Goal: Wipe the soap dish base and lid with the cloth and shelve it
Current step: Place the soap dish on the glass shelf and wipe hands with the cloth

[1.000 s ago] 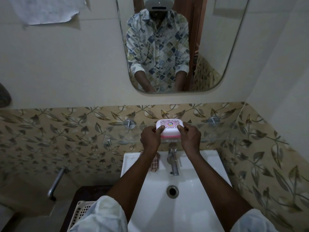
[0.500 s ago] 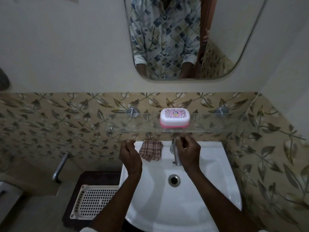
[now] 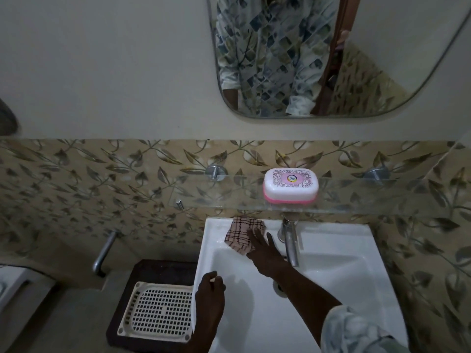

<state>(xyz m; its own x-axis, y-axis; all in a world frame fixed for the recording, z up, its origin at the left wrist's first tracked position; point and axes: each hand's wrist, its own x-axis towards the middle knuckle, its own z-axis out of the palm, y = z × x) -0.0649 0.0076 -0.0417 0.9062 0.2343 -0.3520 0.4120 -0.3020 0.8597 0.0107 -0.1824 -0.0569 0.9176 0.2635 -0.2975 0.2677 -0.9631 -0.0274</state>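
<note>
While a white slotted tray (image 3: 155, 312) is lying at the near left beside the basin, the left grip (image 3: 210, 286) is hovering over the left rim of the sink (image 3: 334, 238), its fingers loosely curled and holding nothing. Further right, the checked cloth (image 3: 240, 231) is lying on the far rim of the sink, and the right grip (image 3: 265, 250) is resting on its near right corner with fingers spread flat, touching it but not yet pinching it. Just right of that hand, the tap (image 3: 290, 240) is pointing toward the near side. Above the tap, the soap dish (image 3: 290, 187) is sitting on the glass shelf (image 3: 369, 197) with its white lid closed over the pink base, well apart from both hands.

Judging by this, the person is taking up the cloth. To do it well, the fingers should be curling under the cloth's edge and gathering it against the thumb before lifting, so it is not sliding into the basin or snagging on the tap. Whether the dish is already wiped cannot be told. If it is not, the free left grip should be bringing it down by its sides, clear of the shelf's edge.
</note>
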